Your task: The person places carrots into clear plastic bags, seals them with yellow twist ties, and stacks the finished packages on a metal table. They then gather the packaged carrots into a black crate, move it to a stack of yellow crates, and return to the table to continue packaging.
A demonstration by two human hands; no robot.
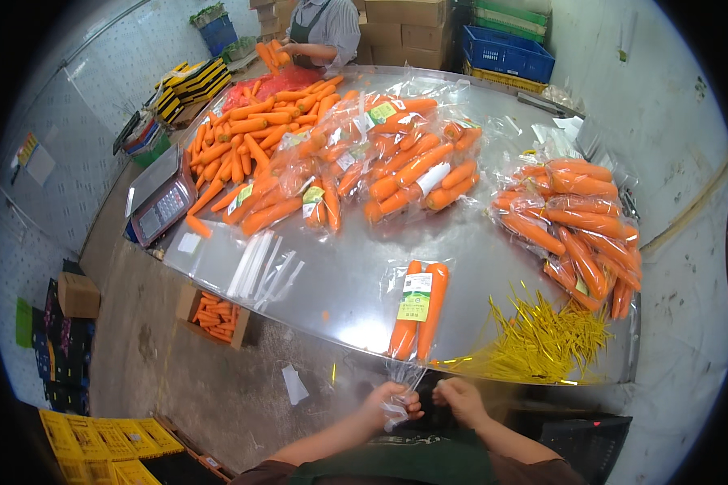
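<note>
A clear plastic bag of carrots (pixel 434 309) with a green and white label lies at the near edge of the metal table. Its gathered neck hangs over the edge, and my left hand (pixel 394 403) is closed around it. Just right of it, my right hand (pixel 461 400) has bent fingers with thumb and fingertips together; whether something thin is between them cannot be told. Beyond its fingertips a heap of yellow twist ties (pixel 540 339) spreads over the table's near right corner.
Bagged carrots (pixel 588 224) are piled at the right, with more bags (pixel 412 163) and loose carrots (pixel 242 139) across the far side. A scale (pixel 164 209) and flat plastic bags (pixel 218 254) lie left. A person (pixel 324 30) holds carrots beyond the table (pixel 333 273).
</note>
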